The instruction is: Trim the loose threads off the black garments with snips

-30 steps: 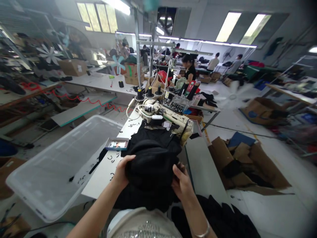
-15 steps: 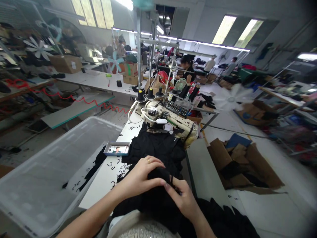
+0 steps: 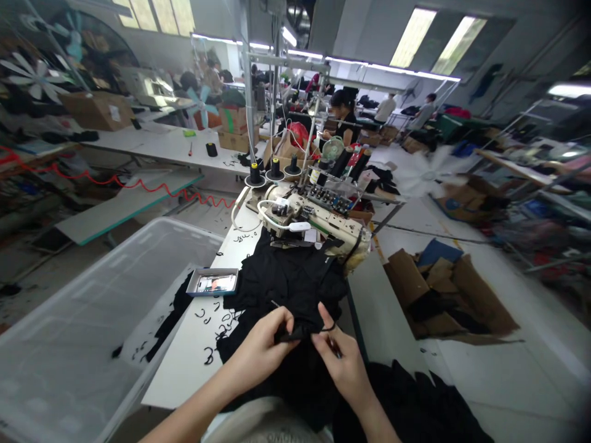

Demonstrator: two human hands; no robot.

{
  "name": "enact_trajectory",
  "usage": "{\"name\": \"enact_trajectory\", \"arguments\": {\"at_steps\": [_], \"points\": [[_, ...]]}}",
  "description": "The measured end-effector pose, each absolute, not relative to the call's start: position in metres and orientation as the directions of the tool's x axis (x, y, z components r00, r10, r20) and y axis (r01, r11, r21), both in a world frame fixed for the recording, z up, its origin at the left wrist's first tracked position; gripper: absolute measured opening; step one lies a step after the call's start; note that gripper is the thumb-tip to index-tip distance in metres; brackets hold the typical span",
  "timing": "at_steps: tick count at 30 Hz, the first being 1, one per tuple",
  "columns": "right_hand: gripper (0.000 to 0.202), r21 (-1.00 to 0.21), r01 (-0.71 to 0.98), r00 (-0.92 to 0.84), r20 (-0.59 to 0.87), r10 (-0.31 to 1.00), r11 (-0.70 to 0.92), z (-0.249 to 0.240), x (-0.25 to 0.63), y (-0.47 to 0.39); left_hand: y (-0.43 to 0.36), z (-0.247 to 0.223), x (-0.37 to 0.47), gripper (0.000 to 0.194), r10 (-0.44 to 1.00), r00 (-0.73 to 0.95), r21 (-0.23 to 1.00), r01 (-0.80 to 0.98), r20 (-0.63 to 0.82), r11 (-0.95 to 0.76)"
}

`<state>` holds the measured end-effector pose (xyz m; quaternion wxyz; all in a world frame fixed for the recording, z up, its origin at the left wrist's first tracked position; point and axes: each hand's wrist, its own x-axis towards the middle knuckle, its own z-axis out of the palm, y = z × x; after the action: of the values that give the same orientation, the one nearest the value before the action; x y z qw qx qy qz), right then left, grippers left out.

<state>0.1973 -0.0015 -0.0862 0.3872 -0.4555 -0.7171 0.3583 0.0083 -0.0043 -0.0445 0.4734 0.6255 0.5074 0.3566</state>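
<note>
A black garment lies bunched on the white sewing table, its far part close to the sewing machine. My left hand is closed on a fold of this cloth, with thumb and curled fingers pinching its edge. Beside it, my right hand pinches the same edge between thumb and fingers. A thin black strip loops over the right fingers. Something small and dark shows in the right palm, mostly hidden, and I cannot make out its kind.
Left of the cloth stands a shallow box with a phone. Black thread scraps litter the table. A translucent plastic bin stands left, an open cardboard box right. More black cloth hangs at lower right. Other people work farther back.
My left hand has moved slightly down and left, its fingers now curled into the cloth. My right fingers have lifted with the thin strip over them. The view has shifted a little.
</note>
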Motion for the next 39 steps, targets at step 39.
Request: {"name": "enact_trajectory", "arguments": {"at_steps": [39], "points": [[0.03,-0.905,0.305,-0.367,0.177,0.913,0.298,-0.051,0.193,-0.001,-0.014,-0.042,0.007,0.009,0.979,0.199,0.963,0.268,-0.053,-0.003]]}}
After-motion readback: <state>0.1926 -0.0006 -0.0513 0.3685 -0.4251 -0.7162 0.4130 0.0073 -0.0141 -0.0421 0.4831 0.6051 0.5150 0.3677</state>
